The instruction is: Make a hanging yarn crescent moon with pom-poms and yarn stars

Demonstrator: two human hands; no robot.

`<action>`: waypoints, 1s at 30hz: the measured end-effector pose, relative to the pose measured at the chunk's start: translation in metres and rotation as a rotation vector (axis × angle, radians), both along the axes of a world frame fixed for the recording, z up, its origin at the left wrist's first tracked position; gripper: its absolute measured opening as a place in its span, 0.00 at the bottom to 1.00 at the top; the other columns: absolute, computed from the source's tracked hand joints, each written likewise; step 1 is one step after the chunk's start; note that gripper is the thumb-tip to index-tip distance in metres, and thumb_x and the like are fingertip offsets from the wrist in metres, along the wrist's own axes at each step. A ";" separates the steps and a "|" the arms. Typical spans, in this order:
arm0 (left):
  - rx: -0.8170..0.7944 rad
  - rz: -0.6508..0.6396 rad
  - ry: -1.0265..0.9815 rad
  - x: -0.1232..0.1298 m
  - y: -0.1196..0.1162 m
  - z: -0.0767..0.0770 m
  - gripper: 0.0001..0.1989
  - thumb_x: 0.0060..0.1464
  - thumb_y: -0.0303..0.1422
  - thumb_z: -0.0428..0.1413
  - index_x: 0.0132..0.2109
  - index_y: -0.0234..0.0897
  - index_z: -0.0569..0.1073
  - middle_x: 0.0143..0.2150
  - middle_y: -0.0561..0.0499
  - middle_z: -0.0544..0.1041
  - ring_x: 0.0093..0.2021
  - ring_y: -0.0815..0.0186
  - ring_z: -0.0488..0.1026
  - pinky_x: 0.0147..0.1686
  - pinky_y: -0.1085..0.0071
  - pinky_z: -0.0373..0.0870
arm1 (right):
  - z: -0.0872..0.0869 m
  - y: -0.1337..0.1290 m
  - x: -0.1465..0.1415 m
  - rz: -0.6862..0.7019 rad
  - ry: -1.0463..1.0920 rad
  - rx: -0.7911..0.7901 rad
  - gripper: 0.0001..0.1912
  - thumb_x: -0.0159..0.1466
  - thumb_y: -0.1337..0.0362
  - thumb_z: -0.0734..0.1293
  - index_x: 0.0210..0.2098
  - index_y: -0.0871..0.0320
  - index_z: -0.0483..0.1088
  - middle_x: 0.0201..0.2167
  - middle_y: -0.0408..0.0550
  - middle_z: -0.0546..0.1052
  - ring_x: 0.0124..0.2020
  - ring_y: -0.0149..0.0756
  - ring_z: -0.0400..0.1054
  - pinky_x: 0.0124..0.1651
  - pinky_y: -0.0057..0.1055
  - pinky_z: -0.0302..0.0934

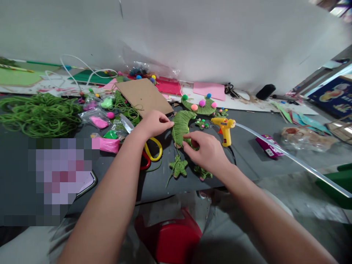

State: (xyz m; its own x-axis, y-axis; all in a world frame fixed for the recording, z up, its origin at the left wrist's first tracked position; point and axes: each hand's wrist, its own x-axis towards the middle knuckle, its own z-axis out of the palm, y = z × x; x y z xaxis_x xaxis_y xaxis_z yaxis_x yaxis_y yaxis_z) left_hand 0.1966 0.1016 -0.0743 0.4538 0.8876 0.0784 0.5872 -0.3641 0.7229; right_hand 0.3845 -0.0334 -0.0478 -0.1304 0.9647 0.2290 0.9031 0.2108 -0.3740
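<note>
Green yarn-wrapped crescent (181,125) on dark desk (247,157), left hand (152,125) and right hand (205,149) at its edges, grips narrow, hold unclear

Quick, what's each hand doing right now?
Left hand: thumb and finger pinched nearly closed at the edge of the green crescent; grip unclear.
Right hand: fingers curled, thumb and forefinger by the crescent's lower part; grip cannot be told.

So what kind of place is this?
It's probably a craft workspace, maybe a workshop or classroom. I can see a big tangled heap of green yarn, a yellow plastic glue gun and a green yarn-wrapped crescent.
</note>
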 end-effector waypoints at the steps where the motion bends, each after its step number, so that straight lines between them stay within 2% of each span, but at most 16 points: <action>1: -0.006 -0.009 -0.001 0.000 0.001 -0.001 0.17 0.51 0.45 0.58 0.33 0.35 0.82 0.31 0.47 0.81 0.31 0.63 0.72 0.30 0.69 0.63 | 0.000 0.000 0.000 0.001 0.002 0.002 0.14 0.64 0.61 0.64 0.45 0.57 0.78 0.32 0.45 0.77 0.31 0.31 0.67 0.35 0.29 0.54; 10: 0.010 -0.001 0.005 0.004 0.002 -0.005 0.18 0.51 0.46 0.58 0.31 0.35 0.81 0.27 0.47 0.79 0.28 0.64 0.69 0.28 0.68 0.61 | -0.001 -0.002 0.000 0.023 -0.022 0.006 0.13 0.65 0.62 0.64 0.45 0.57 0.77 0.34 0.45 0.78 0.32 0.31 0.68 0.35 0.29 0.54; 17: 0.004 -0.005 0.015 0.004 0.002 -0.005 0.19 0.51 0.48 0.57 0.29 0.35 0.80 0.25 0.48 0.77 0.26 0.65 0.67 0.26 0.69 0.59 | -0.003 -0.004 -0.009 0.107 -0.124 -0.026 0.16 0.68 0.61 0.61 0.51 0.54 0.76 0.37 0.45 0.80 0.35 0.33 0.70 0.35 0.29 0.55; 20: 0.004 -0.001 0.025 0.005 0.003 -0.006 0.20 0.51 0.48 0.57 0.29 0.35 0.80 0.25 0.48 0.77 0.25 0.66 0.66 0.26 0.69 0.59 | -0.003 -0.004 -0.013 0.091 -0.190 -0.044 0.19 0.69 0.58 0.60 0.56 0.50 0.73 0.37 0.45 0.81 0.35 0.35 0.72 0.32 0.30 0.52; 24: 0.001 0.001 0.013 0.006 0.003 -0.007 0.20 0.51 0.48 0.57 0.30 0.35 0.81 0.26 0.48 0.78 0.25 0.66 0.67 0.26 0.69 0.59 | 0.001 -0.001 -0.017 0.055 -0.305 -0.081 0.21 0.69 0.55 0.59 0.59 0.47 0.71 0.33 0.44 0.82 0.32 0.37 0.73 0.28 0.31 0.45; 30: -0.017 0.022 0.000 0.007 0.002 -0.006 0.19 0.51 0.47 0.58 0.30 0.35 0.80 0.26 0.47 0.79 0.26 0.64 0.68 0.27 0.68 0.61 | 0.005 -0.001 -0.020 0.069 -0.408 -0.115 0.19 0.70 0.54 0.58 0.56 0.47 0.72 0.33 0.45 0.81 0.32 0.38 0.74 0.27 0.32 0.40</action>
State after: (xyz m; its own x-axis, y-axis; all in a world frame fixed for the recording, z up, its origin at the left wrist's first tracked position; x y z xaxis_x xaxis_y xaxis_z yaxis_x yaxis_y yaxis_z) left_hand 0.2037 0.1033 -0.0804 0.4339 0.8987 0.0635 0.5951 -0.3388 0.7288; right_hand 0.3643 -0.0341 -0.0430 -0.2534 0.9666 0.0371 0.9671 0.2540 -0.0133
